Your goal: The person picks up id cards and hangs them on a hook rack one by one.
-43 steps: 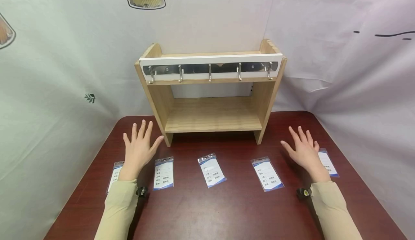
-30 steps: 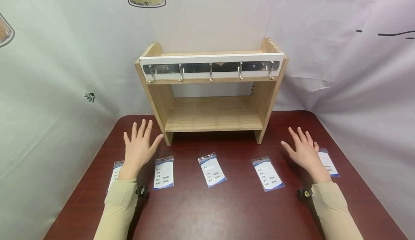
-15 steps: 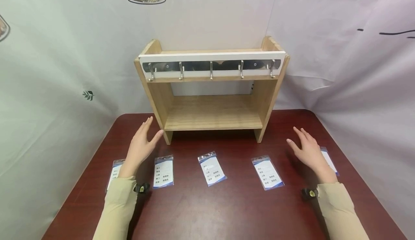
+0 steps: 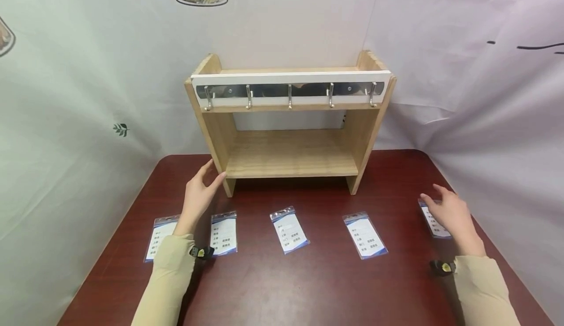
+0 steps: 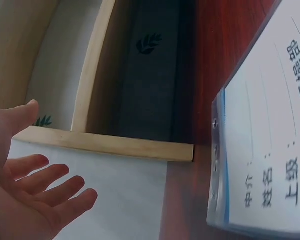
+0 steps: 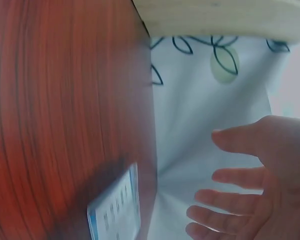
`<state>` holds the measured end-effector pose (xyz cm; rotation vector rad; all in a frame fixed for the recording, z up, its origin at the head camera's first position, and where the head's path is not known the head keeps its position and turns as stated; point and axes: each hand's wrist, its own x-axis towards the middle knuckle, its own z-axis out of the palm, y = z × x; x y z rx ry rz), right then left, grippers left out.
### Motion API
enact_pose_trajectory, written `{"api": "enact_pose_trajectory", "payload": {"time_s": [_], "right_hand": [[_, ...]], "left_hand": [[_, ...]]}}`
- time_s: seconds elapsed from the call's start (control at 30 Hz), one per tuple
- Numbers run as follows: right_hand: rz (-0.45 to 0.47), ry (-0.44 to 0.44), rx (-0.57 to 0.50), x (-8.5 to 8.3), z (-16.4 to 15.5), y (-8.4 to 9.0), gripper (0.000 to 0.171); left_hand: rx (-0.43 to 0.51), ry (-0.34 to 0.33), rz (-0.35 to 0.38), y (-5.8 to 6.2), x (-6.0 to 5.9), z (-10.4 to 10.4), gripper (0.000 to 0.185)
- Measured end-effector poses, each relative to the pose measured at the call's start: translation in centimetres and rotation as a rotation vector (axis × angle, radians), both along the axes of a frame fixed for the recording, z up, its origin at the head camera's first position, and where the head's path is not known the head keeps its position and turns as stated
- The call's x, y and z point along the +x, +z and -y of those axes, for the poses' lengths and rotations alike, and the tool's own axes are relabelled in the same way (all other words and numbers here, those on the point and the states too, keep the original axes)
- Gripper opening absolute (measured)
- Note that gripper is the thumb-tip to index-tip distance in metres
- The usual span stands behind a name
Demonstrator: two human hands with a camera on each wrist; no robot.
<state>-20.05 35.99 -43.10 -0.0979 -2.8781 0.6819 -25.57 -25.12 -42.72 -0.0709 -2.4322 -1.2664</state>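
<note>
Both hands are hovering with fingers relaxed and apart, gripping nothing. Left hand [image 4: 199,196] is reaching toward the left leg of the wooden shelf [image 4: 288,157] at centre frame, its fingertips just beside it. Right hand [image 4: 449,213] is lowering over the rightmost badge [image 4: 434,223] at the right edge of the tabletop [image 4: 308,287]. Five badges are lying in a row; all five hooks [image 4: 289,96] along the shelf's top rail are hanging bare, so nothing looks hung yet.
</note>
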Motion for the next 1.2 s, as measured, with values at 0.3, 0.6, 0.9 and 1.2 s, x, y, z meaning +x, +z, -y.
{"api": "enact_pose_trajectory", "payload": {"time_s": [0.3, 0.6, 0.9, 1.2], "right_hand": [[0.048, -0.039, -0.004, 1.0, -3.6, -1.0, 0.066], [0.12, -0.062, 0.02, 2.2, -6.4, -1.2, 0.064], [0.279, -0.024, 0.013, 1.9, -7.5, -1.6, 0.08], [0.374, 0.021, -0.011, 1.0, -7.5, -1.6, 0.081]], "left_hand": [[0.049, -0.009, -0.005, -0.7, -0.5, -0.3, 0.063], [0.043, -0.005, 0.022, -1.4, -0.6, -1.1, 0.063], [0.021, 0.002, 0.034, -1.4, -0.8, -1.3, 0.059], [0.034, -0.027, 0.067, -1.3, -1.2, -1.1, 0.061]]}}
